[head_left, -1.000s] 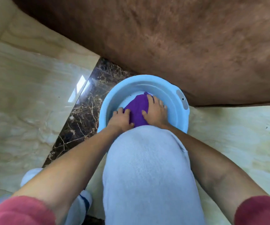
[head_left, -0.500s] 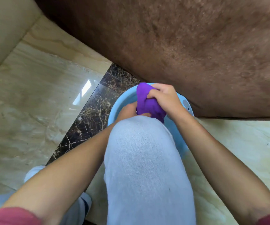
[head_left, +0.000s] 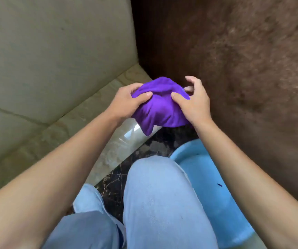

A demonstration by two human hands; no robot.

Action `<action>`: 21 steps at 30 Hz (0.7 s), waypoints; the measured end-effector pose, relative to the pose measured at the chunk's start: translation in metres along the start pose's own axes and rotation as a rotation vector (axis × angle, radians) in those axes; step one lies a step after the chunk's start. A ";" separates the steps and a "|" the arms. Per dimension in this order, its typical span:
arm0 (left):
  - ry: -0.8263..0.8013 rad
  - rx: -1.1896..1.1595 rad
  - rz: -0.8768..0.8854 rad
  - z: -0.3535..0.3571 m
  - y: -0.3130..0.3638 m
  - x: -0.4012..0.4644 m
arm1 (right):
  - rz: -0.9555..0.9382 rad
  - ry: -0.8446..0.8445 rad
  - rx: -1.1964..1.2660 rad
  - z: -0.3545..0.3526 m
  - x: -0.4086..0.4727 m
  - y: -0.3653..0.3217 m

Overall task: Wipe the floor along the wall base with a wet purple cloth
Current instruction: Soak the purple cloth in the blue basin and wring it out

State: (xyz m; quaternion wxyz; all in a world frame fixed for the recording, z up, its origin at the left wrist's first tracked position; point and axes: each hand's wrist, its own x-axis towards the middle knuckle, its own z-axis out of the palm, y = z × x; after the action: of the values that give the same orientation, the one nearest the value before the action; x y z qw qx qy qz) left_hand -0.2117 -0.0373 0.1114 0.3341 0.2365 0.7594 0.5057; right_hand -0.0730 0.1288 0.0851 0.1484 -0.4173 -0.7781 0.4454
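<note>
Beige wall (head_left: 45, 51) meets marble floor (head_left: 119, 151); both hands grip purple cloth (head_left: 159, 106) aloft

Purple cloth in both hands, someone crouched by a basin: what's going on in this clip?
A person crouches on the floor, holding the purple cloth bunched up in the air between the left hand and the right hand. The blue basin sits on the floor by their knee, near a brown wall. The cloth touches neither basin nor floor, so no wiping is happening now.
</note>
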 end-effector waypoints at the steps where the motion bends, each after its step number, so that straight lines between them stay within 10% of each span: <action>1: 0.027 0.004 -0.005 -0.010 -0.003 0.001 | -0.075 -0.070 -0.044 0.012 0.001 -0.003; 4: 0.087 0.023 -0.017 -0.038 -0.016 0.006 | -0.160 -0.321 -0.018 0.052 0.002 -0.017; 7: 0.139 0.034 -0.014 -0.053 -0.024 0.016 | 0.139 -0.510 0.268 0.092 -0.001 -0.023; 13: 0.169 -0.110 -0.061 -0.079 -0.038 0.038 | 0.326 -0.548 0.807 0.156 0.014 -0.043; 21: 0.367 0.187 -0.174 -0.107 -0.084 0.071 | -0.149 -0.184 -0.179 0.163 0.063 -0.079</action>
State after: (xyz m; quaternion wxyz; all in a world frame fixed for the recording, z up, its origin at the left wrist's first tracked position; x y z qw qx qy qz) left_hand -0.3409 -0.0848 0.0431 0.2093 0.1041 0.8687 0.4368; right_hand -0.2507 0.0652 0.0499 0.0712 -0.3276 -0.8538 0.3983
